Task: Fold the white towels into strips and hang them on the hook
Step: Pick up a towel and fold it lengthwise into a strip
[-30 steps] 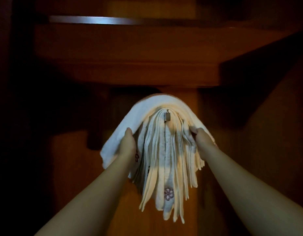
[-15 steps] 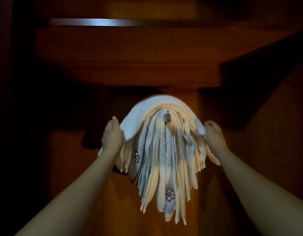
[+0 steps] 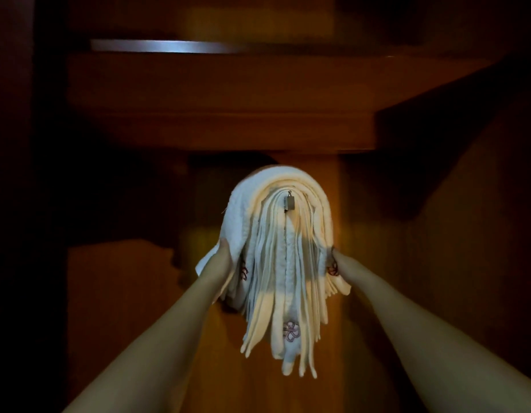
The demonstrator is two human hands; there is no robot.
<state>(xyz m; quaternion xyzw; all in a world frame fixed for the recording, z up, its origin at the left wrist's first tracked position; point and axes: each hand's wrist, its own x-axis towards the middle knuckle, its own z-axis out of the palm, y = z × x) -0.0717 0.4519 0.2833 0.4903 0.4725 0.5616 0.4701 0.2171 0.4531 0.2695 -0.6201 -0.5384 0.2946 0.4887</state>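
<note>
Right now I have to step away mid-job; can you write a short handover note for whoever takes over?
Left hand: pressed against the left side of the outermost white terry towel, fingers hidden in the cloth.
Right hand: against the right side of the bundle, fingers mostly hidden behind it.
Towels: a thick stack of white folded towel strips draped over the small metal hook on the brown wooden panel; the ends hang down unevenly.
Done: the outer towel lies over the top of the hook.
Left: probably straighten its left edge, which flares outward, then let go.
</note>
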